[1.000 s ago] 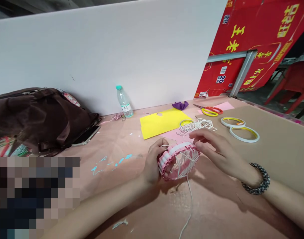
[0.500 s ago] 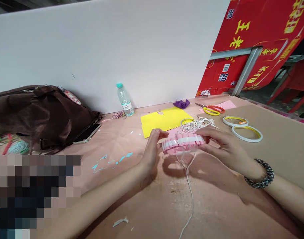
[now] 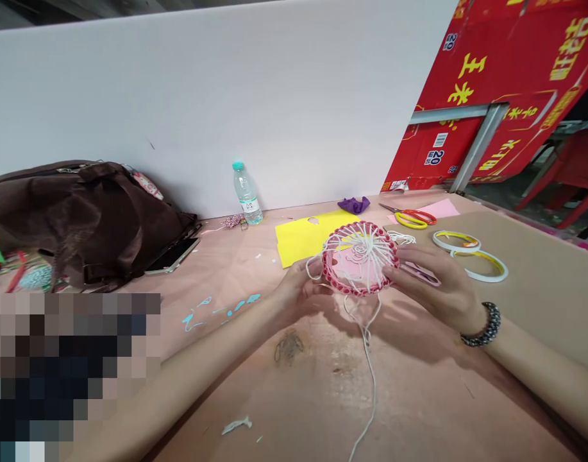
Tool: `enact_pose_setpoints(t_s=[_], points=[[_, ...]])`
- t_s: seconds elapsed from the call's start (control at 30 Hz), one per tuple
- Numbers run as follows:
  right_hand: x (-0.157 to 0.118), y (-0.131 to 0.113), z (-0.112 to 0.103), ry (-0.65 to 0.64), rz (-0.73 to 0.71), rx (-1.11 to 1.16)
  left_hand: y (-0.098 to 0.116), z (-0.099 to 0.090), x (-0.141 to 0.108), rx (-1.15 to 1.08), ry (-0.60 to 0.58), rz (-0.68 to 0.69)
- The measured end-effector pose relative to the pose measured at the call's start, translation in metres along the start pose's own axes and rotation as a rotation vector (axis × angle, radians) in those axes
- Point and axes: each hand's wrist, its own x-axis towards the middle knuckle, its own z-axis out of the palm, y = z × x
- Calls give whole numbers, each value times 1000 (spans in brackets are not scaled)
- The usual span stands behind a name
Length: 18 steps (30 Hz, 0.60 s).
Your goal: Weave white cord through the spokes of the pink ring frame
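Between my hands, above the table, is a round pink ring [image 3: 328, 273] made of small rolled tubes, tilted so its open face shows. White string [image 3: 370, 247] crosses it in spokes that gather near the upper middle. My left hand [image 3: 303, 285] grips the left rim, where a loop of string hangs by the fingers. My right hand [image 3: 433, 282], with a dark beaded band on the wrist, holds the right rim between thumb and fingers. Two strands drop from the bottom of the ring and join in a cord [image 3: 372, 378] running to the front edge of view.
Yellow paper [image 3: 291, 244] lies behind the ring. Scissors [image 3: 411, 218], a purple cloth bit [image 3: 354, 205] and tape rolls [image 3: 481, 265] are at the right. A water bottle [image 3: 248, 196], a phone [image 3: 172, 256] and a brown bag [image 3: 82, 218] stand left. A white panel [image 3: 274, 96] closes the back.
The ring has been tipped from edge-on to face-on, so its string spokes now show. Both hands have turned with it and still hold its sides.
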Motion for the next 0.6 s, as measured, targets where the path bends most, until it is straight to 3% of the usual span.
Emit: enact_pose_setpoints(t_s=[0.1,0.17,0.27,0.33,0.47,0.6], points=[[1,-1,3,-35,147,31,-1,2,2,39,25,91],[2,-6,8,-18,382,171,0,3,2,30,67,102],[5,-15,19,1,817,631,1,5,2,-25,108,113],[6,-22,24,-51,988,955,0,5,2,-74,112,120],[8,-34,26,-247,1023,1249,-6,5,2,-156,77,104],[9,-31,22,-367,1031,1109,-12,3,2,-193,66,92]])
